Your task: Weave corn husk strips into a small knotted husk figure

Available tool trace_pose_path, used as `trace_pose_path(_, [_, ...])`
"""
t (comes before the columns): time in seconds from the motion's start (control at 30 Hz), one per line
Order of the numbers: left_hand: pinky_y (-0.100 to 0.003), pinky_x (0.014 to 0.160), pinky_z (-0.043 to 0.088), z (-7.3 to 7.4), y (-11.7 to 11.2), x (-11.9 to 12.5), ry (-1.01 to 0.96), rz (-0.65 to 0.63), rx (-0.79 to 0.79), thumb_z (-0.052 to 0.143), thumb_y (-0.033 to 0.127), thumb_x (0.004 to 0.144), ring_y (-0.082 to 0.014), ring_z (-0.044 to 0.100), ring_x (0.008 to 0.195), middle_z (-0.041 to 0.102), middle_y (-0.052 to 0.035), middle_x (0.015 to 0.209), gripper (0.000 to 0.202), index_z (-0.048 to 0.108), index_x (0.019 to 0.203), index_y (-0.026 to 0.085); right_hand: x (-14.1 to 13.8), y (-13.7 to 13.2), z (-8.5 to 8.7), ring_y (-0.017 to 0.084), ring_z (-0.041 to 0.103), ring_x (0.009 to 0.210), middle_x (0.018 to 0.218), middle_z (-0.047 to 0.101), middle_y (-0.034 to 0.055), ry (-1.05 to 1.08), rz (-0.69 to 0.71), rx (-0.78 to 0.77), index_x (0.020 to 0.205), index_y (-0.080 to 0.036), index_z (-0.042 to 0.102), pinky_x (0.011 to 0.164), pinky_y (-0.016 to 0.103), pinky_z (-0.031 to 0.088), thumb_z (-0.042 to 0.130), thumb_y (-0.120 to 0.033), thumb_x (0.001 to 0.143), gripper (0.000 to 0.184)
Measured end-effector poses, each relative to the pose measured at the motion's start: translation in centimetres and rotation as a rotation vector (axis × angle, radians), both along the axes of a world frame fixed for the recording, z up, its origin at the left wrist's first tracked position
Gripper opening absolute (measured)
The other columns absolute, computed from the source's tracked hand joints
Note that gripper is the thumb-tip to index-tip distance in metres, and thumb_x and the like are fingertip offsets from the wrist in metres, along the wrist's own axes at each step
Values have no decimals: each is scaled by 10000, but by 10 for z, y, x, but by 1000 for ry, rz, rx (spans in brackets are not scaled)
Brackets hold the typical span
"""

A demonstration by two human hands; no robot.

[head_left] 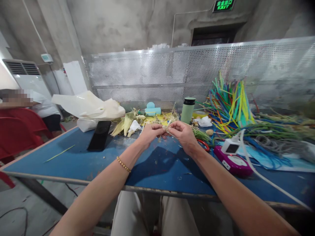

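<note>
Both hands meet above the middle of the blue table [152, 177], fingertips close together. My left hand [153, 131] pinches one side of a small pale piece of dried husk [165, 128]. From the other side, my right hand [180, 131] grips the same piece between thumb and forefinger. Fingers cover most of it, so its full shape is hidden. Just beyond and left of the hands lie pale green corn husks [128, 123] and a crumpled white tissue [135, 126]. Behind the right hand a green tumbler [188, 110] with a black collar stands upright.
A black phone [99, 136] and a large white plastic bag [91, 108] lie at left. Right are colourful strips [236, 101], a purple power block [232, 161] with a white charger [230, 146] and cable, and grey cord [273, 147]. A perforated metal screen [147, 72] borders the back. Another person [45, 103] sits far left.
</note>
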State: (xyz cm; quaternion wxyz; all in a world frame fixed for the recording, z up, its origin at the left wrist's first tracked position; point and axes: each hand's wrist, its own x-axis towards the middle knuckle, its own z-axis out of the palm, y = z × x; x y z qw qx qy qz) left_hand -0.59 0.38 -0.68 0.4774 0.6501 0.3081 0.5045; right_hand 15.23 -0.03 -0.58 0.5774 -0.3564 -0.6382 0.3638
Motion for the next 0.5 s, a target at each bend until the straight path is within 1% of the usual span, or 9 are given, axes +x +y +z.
trace_pose_path(0.07, [-241, 581, 371, 0, 0, 1, -14, -7, -10, 693, 301, 722, -111, 588, 590, 677, -62, 686, 200, 698, 713, 101, 0, 1, -1, 140, 592, 631, 654, 626, -5, 7, 2, -1, 722, -177, 581, 650, 289, 471, 704, -300, 681, 179])
trace_pose_path(0.13, [-242, 600, 398, 0, -1, 2, -31, -14, -7, 719, 318, 706, -108, 586, 598, 673, -53, 698, 216, 694, 718, 104, 0, 4, -3, 136, 583, 619, 651, 619, -6, 3, -27, 9, 723, -175, 582, 631, 283, 465, 703, -303, 685, 180])
trace_pose_path(0.23, [-244, 597, 413, -1, -1, 5, -33, 11, -6, 765, 322, 661, -99, 557, 570, 651, -30, 653, 235, 681, 707, 107, 0, 7, -7, 124, 556, 594, 641, 606, -9, -5, -69, 22, 720, -173, 580, 587, 265, 445, 695, -291, 686, 168])
trace_pose_path(0.37, [-236, 545, 363, -1, -1, 4, -3, 55, -2, 745, 333, 682, -91, 511, 532, 623, -28, 588, 243, 660, 650, 108, -2, 5, -7, 115, 536, 561, 626, 598, -11, -21, -52, -14, 732, -171, 585, 536, 248, 421, 694, -323, 691, 191])
trace_pose_path(0.5, [-238, 547, 332, -2, 3, -2, -33, 30, 6, 719, 328, 709, -86, 482, 541, 623, -37, 583, 234, 669, 639, 110, -2, 1, -3, 137, 587, 598, 678, 648, 15, -10, -9, -42, 805, -171, 588, 570, 269, 457, 691, -394, 714, 262])
